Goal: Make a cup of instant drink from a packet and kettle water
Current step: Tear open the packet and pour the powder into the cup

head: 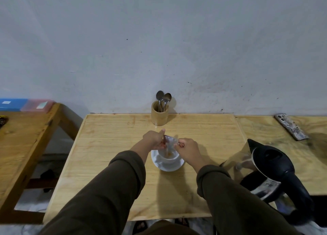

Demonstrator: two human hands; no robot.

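We see the packet [170,140] held tipped over the white cup [168,157], pinched from both sides: left hand [154,140] grips its left edge with thumb sticking up, right hand [187,148] pinches its right edge with fingers curled. A thin stream of brownish powder falls from the packet into the cup, and a small orange-brown heap shows at the cup bottom. Cup sits on a white saucer [160,164], on the light wood worktop [109,146], roughly centre. Both arms wear dark brown sleeves [113,185]. Behind the cup, at the worktop's far edge against the grey wall [159,40], stands a wooden holder [159,115] with spoons [163,100] bowl-up. To the right, a black and glass kettle [270,171] sits at the worktop edge. Farther right a phone [291,126] lies flat on a second surface. Left, a darker wooden bench [23,146] carries blue and pink boxes [26,104].
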